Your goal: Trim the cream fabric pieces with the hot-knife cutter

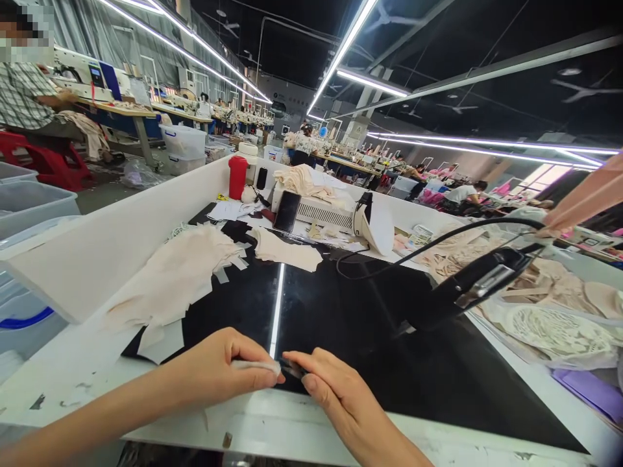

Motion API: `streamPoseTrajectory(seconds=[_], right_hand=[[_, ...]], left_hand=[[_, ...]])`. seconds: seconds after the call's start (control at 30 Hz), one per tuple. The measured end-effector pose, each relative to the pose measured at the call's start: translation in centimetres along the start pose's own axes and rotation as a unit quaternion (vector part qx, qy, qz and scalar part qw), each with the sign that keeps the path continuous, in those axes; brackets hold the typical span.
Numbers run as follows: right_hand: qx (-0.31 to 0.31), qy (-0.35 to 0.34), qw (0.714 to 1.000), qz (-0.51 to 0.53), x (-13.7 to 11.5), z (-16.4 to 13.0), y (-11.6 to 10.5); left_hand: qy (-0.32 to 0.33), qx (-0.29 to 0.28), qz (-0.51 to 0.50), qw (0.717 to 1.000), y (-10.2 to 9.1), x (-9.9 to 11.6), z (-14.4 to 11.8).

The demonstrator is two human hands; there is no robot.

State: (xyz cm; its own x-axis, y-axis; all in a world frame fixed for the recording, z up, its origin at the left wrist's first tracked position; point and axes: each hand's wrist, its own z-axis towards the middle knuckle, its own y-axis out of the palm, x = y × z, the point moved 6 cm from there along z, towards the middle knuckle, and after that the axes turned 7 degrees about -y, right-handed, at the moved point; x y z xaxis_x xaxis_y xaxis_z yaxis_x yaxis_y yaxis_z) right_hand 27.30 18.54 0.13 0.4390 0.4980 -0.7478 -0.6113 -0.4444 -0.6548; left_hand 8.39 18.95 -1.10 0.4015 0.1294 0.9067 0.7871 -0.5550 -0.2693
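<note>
Over the near edge of the black mat [350, 324], my two hands almost meet. My left hand [226, 366] is closed, pinching a small white strip [257, 365] between thumb and fingers; its exact kind does not show. Against the strip's right end is a small dark metal tool [292, 368], gripped by my right hand [335, 389]. My right fingers cover most of this tool, so its kind is unclear. Beyond the hands lie a pile of cream fabric pieces [180, 266] with grey tabs and a separate cream fabric piece [287, 250].
A black handheld device [467, 285] with a cable slants over the mat's right side. A phone [287, 212] leans at the back near a red cup [237, 177]. Fabric and white lace [559, 327] lie right. A person [24, 97] sits at a sewing machine, far left.
</note>
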Motion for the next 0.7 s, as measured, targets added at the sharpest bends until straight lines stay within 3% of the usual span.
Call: streamPoseTrajectory(seconds=[0.4,0.7], right_hand=[[-0.046,-0.007,0.998,-0.031,-1.13,0.48,0.87],[-0.058,-0.001,0.998,-0.028,-0.73,0.73,1.06]], left_hand=[[-0.022,-0.025,0.028,0.999,0.70,0.12,-0.19],[-0.022,-0.007,0.085,0.996,0.57,0.07,-0.43]])
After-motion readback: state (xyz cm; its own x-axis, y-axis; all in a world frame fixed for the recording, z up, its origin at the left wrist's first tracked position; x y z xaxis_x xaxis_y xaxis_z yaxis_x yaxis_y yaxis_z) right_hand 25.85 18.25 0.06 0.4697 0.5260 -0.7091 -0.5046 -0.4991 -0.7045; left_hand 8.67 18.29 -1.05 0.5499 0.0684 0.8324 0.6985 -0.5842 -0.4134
